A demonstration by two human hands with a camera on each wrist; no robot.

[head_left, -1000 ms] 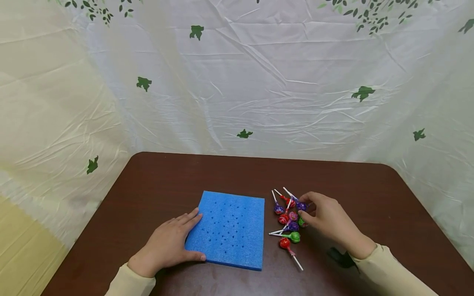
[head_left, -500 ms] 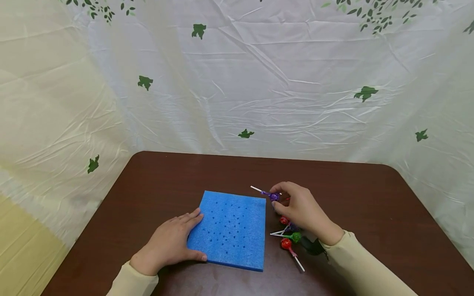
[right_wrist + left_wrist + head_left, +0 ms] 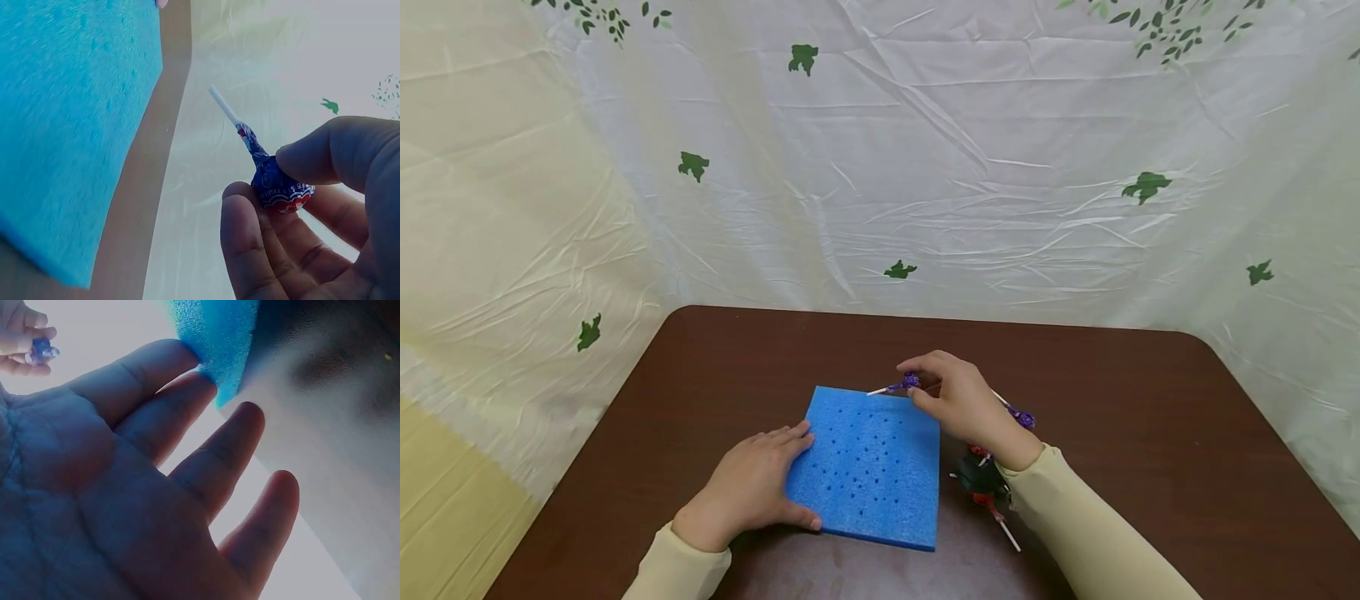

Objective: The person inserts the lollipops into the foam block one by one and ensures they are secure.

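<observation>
A blue foam board (image 3: 865,467) dotted with small holes lies on the table. Along its left edge rests my left hand (image 3: 748,487), fingers spread, with the thumb at the near corner; in the left wrist view the straight fingers (image 3: 219,456) touch the board's side. Over the far edge of the board, my right hand (image 3: 966,404) pinches a purple-wrapped lollipop (image 3: 275,181) by its candy head between thumb and fingers. Its white stick (image 3: 223,103) points away from the hand, leftward in the head view.
Right of the board lie several more lollipops, partly hidden under my right wrist; a red one (image 3: 984,500) is nearest, and a purple one (image 3: 1022,418) lies beyond the wrist. The brown table (image 3: 760,342) ends at a white leaf-print cloth (image 3: 1000,208).
My right hand has picked the purple lollipop out of the pile and carried it left to the board's far edge. The left hand stays on the board.
</observation>
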